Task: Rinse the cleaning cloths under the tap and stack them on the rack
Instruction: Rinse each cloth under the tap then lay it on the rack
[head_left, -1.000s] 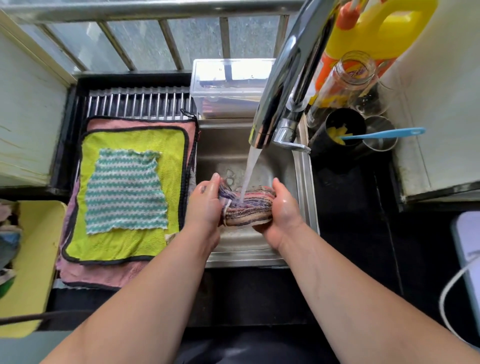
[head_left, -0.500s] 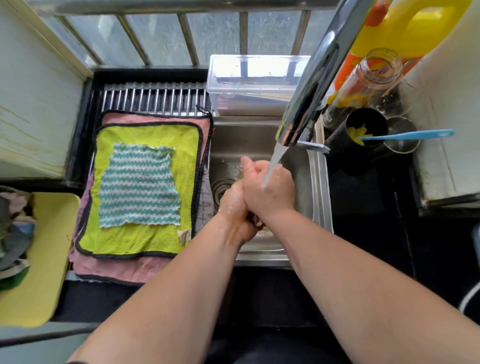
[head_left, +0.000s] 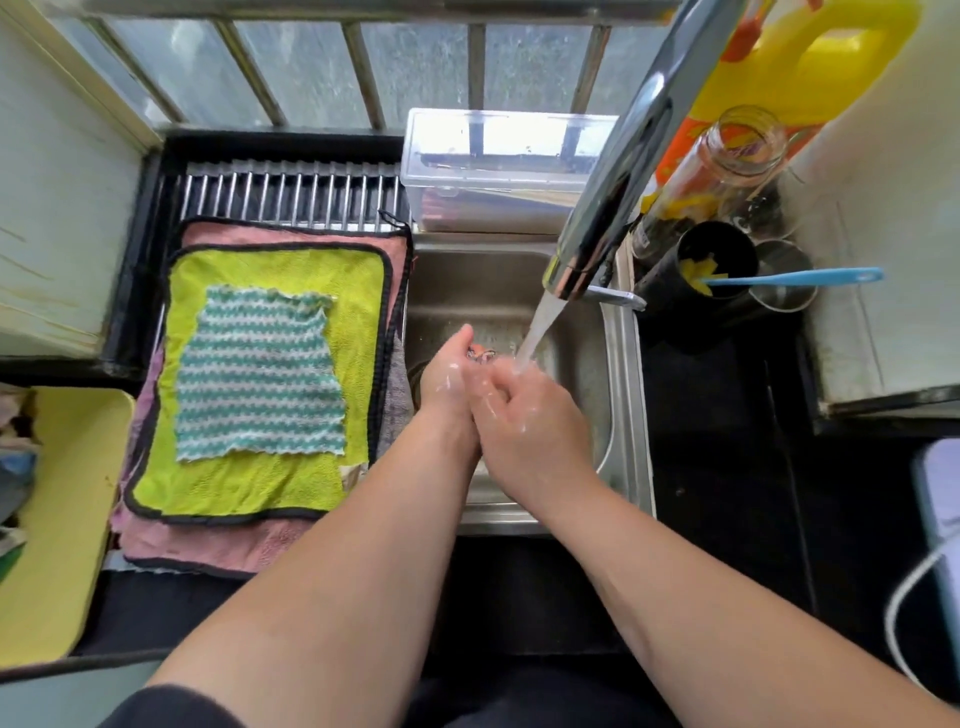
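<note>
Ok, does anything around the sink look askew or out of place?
Only slightly: the teal zigzag cloth lies skewed on the yellow-green cloth, its far right corner rumpled. Nothing looks spilled or damaged.

clear box (head_left: 498, 171) | yellow jug (head_left: 810, 67) | glass jar (head_left: 727, 161) | black cup (head_left: 667, 296) holding blue handle (head_left: 789, 277)

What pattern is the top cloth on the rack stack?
The top cloth: teal-and-white zigzag stripes, head view.
</note>
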